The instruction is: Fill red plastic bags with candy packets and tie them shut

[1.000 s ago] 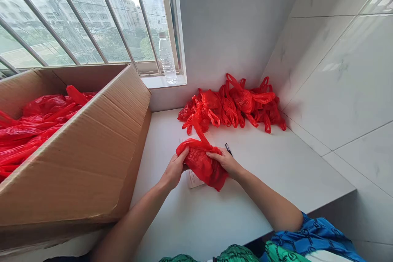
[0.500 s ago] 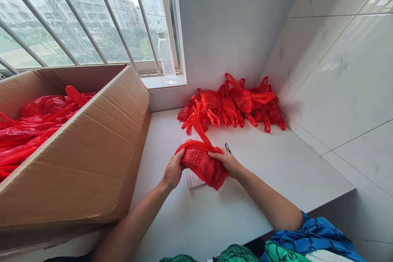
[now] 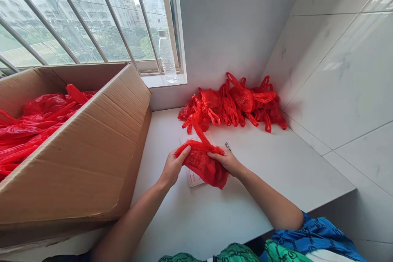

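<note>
A red plastic bag [image 3: 206, 164] is held between my two hands above the white table. My left hand [image 3: 174, 167] pinches its left side, thumb on top. My right hand [image 3: 226, 159] grips it on the right, near the gathered part. One looped handle sticks up from the bag toward the far side. Beneath it lies a sheet of paper or notebook [image 3: 194, 179] with writing, mostly covered. A pen [image 3: 227, 146] lies just beyond my right hand. What the bag contains is hidden.
Several knotted red bags [image 3: 230, 104] are heaped against the back wall. On the left stands a large cardboard box [image 3: 92, 147] holding more red bags [image 3: 39, 127]. A clear water bottle [image 3: 167, 57] stands on the sill by the barred window. The white table [image 3: 294, 168] meets a tiled wall.
My left hand has shifted its hold slightly, its thumb now farther over the bag's left side. The bag's lower end has moved a little to the right.
</note>
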{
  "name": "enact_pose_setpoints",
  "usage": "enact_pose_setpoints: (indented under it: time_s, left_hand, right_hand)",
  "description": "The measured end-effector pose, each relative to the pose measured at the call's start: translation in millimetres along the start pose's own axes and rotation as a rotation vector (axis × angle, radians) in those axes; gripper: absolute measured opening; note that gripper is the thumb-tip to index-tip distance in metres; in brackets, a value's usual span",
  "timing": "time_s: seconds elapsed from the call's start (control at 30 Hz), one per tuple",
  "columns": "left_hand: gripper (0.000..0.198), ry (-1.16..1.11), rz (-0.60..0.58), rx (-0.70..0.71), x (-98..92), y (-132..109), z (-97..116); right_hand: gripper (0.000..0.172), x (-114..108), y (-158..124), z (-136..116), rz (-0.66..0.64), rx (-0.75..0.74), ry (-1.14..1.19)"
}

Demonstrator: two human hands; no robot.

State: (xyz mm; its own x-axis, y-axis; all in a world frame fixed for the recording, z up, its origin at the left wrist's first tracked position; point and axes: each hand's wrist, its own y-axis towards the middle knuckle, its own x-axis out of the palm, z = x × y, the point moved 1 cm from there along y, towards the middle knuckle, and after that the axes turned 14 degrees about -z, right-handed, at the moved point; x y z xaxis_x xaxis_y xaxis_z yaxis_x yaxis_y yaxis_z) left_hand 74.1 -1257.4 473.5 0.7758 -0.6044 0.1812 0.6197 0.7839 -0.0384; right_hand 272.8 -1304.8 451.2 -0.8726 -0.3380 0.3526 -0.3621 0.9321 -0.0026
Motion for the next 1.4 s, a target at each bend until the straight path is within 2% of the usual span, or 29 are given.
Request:
enact_pose_setpoints:
  time_s: [0.13, 0.23, 0.37, 0.43, 0.5, 0.53, 0.6, 0.67, 0.73, 0.83, 0.9, 0.97, 1.03, 1.13, 1.23, 1.33, 1.4]
  left_hand:
    - [0.037, -0.116, 0.045, -0.066, 1.8, 4, -3]
    - [0.037, -0.159, 0.073, -0.045, -3.3, 8, -7]
    - [0.036, 0.007, 0.134, 0.124, -18.5, 12, -8]
    - [0.04, 0.143, 0.237, 0.179, -28.0, 10, -9]
    - [0.04, 0.264, 0.323, 0.174, -35.4, 3, -12]
    - [0.039, 0.314, 0.319, 0.145, -37.3, 0, -15]
    - [0.035, 0.393, 0.205, 0.038, -36.4, -8, -20]
    - [0.033, 0.466, 0.042, -0.056, -29.4, -13, -25]
    - [0.03, 0.536, -0.051, -0.054, -19.1, -13, -28]
    - [0.024, 0.599, -0.065, 0.041, -4.0, -6, -31]
    - [0.016, 0.618, -0.055, 0.063, 2.2, -2, -31]
    - [0.014, 0.613, -0.057, 0.07, 3.8, 0, -28]
    - [0.016, 0.567, -0.072, 0.066, 0.5, -1, -23]
    - [0.023, 0.53, -0.043, 0.026, -12.2, -8, -14]
    - [0.026, 0.663, 0.014, -0.035, -25.8, -19, -5]
    - [0.03, 0.899, -0.002, -0.171, -28.1, -34, 4]
    - [0.036, 1.015, -0.056, -0.24, -20.5, -45, 10]
  right_hand:
    - [0.036, -3, 0, -5, 0.009, -0.017, -0.088]
    - [0.036, -7, -4, -15, 0.07, -0.05, -0.166]
    - [0.047, -10, -10, -31, 0.109, -0.134, -0.285]
    - [0.05, -11, -13, -34, 0.055, -0.11, -0.353]
    - [0.048, -15, -13, -33, -0.006, -0.033, -0.382]
    - [0.047, -17, -14, -31, -0.021, 0.013, -0.401]
    - [0.044, -21, -13, -26, 0.0, 0.073, -0.518]
    - [0.037, -22, -11, -20, 0.048, 0.071, -0.719]
    - [0.033, -17, -7, -12, 0.047, 0.032, -0.866]
    - [0.032, -3, -1, 0, 0.008, -0.029, -0.904]
    - [0.022, 5, 2, 4, 0.033, -0.095, -0.882]
    - [0.013, 7, 3, 4, 0.065, -0.173, -0.838]
    - [0.017, 2, 3, 1, 0.084, -0.214, -0.78]
    - [0.02, -16, 0, -6, 0.136, -0.187, -0.692]
    - [0.023, -33, -3, -12, 0.198, -0.126, -0.653]
    - [0.023, -34, -7, -19, 0.257, -0.118, -0.812]
    - [0.024, -26, -9, -23, 0.299, -0.186, -0.956]
